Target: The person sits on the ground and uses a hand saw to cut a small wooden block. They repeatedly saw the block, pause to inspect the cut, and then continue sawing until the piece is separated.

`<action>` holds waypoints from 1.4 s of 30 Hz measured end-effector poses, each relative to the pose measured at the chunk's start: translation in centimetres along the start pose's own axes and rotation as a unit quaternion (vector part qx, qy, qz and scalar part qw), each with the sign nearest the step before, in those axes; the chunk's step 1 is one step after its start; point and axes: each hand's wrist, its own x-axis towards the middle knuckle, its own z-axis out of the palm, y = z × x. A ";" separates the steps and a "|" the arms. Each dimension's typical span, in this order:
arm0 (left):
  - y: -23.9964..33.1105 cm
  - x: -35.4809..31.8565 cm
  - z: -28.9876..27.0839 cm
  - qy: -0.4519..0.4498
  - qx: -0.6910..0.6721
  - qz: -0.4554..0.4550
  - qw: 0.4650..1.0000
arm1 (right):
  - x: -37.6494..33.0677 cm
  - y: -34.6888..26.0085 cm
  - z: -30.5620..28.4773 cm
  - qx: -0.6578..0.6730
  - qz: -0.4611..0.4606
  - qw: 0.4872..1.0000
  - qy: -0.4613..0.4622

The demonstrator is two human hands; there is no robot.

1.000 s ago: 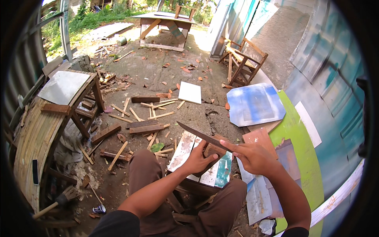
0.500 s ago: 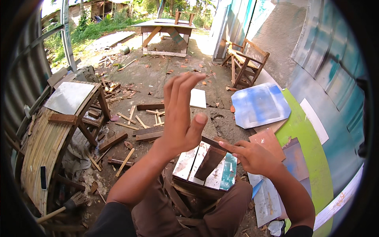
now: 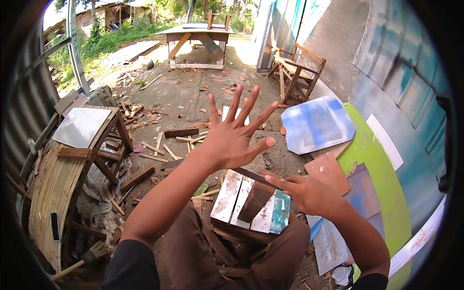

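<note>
Two hands: the left hand (image 3: 235, 137) spread empty above, the right hand (image 3: 303, 192) gripping the brown wood piece (image 3: 254, 200).

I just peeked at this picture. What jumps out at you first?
The left hand stands out first, raised in the middle with all fingers spread wide, holding nothing. Just below it, the right hand holds a dark wooden strip over a small stool of painted slats. To the right, a blue and white painted board lies on the ground.

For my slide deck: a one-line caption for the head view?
Left hand raised open; right hand steadies a brown wood piece on painted boards.
</note>
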 end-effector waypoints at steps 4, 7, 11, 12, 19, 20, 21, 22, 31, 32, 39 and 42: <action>-0.4 0.7 -2.8 0.090 -0.034 -0.011 0.995 | -0.3 0.4 0.7 0.011 -0.012 1.000 0.004; 1.4 -0.2 -1.7 -0.175 -0.068 0.008 0.982 | -0.4 0.3 0.8 0.033 -0.010 0.999 0.009; 1.2 -2.0 2.0 -0.086 -0.017 0.006 0.996 | -0.6 -0.3 0.8 0.048 0.002 0.999 -0.006; 0.8 -2.5 2.8 -0.006 -0.028 0.025 0.999 | -0.8 -0.5 0.8 0.047 0.016 0.999 -0.010; 3.9 -11.2 9.3 0.500 -0.312 -0.115 0.799 | -1.1 -0.8 1.8 0.057 0.019 0.998 0.006; 5.5 -12.8 10.5 0.462 -0.398 -0.165 0.775 | -1.1 -0.8 2.0 0.060 0.013 0.998 0.012; 7.1 -14.2 11.8 0.390 -0.473 -0.210 0.761 | -1.0 -0.7 2.3 0.055 0.010 0.998 0.019; 7.9 -14.9 13.0 0.242 -0.487 -0.271 0.794 | -0.9 -0.7 2.5 0.052 -0.003 0.998 0.031; 10.1 -14.5 14.1 0.108 -0.560 -0.183 0.801 | -1.3 -0.9 6.9 0.131 -0.078 0.951 0.269; 10.2 -14.6 14.0 0.109 -0.568 -0.203 0.790 | -1.3 -0.9 7.8 0.189 -0.037 0.931 0.309; 7.0 -15.9 15.5 0.202 -0.641 -0.265 0.691 | 0.6 0.0 15.5 0.546 0.092 0.684 0.475; 5.6 -16.7 15.7 0.234 -0.628 -0.344 0.658 | 1.1 -0.7 19.6 0.584 0.240 0.627 0.455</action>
